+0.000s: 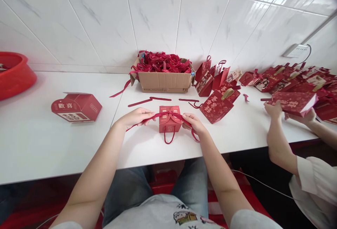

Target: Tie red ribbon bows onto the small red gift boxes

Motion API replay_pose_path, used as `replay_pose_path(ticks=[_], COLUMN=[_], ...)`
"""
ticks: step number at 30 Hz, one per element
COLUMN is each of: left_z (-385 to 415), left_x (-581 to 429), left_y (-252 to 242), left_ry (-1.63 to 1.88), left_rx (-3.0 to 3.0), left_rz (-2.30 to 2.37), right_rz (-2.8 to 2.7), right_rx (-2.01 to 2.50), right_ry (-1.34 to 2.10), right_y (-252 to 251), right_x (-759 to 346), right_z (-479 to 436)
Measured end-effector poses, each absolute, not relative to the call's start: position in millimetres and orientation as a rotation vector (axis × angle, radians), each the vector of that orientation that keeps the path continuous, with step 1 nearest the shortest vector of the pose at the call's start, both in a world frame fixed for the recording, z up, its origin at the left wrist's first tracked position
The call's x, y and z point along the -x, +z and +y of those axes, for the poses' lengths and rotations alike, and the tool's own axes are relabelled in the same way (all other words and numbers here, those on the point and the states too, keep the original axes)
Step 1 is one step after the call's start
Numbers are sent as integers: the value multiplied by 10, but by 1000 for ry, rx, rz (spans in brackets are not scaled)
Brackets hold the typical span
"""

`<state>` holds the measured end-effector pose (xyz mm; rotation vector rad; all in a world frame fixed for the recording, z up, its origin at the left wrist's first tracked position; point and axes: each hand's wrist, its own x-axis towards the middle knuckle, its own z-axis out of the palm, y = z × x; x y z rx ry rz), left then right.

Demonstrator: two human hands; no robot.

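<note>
A small red gift box stands on the white table in front of me, with a dark red ribbon crossing its top. My left hand pinches one side of the ribbon, left of the box. On the other side, my right hand is closed on the ribbon's other length, whose tail hangs in a loop below the fingers. Both lengths are stretched outward from the middle of the lid. A twisted cord handle droops over the box's near face.
A cardboard box heaped with red ribbons stands against the wall. A larger red box lies at left, near a red basin. Red gift bags crowd the right, where a co-worker's hands hold another bag.
</note>
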<state>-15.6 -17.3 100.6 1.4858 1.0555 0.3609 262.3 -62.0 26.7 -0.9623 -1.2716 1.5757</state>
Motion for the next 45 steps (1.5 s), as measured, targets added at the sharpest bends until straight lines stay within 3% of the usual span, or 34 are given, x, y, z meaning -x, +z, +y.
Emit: replay_pose_path(ticks=[8, 19, 29, 38, 45], left_z=[-34, 127, 289, 309, 215], left_x=[101, -133, -165, -84, -15], left_y=[1060, 1371, 1463, 1462, 1611], left_ry=[448, 521, 635, 472, 355], left_rx=[-1562, -1624, -1719, -1744, -1984], left_rz=[918, 838, 870, 928, 1188], right_rz=[-1293, -1299, -1621, -1694, -1874], right_rx=[898, 832, 821, 764, 736], right_ry=[1488, 1189, 1323, 1424, 1490], right_y=[247, 677, 1234, 1041, 1190], right_x=[-2724, -2517, -2484, -2379, -2487], right_z=[-587, -320, 18, 143, 314])
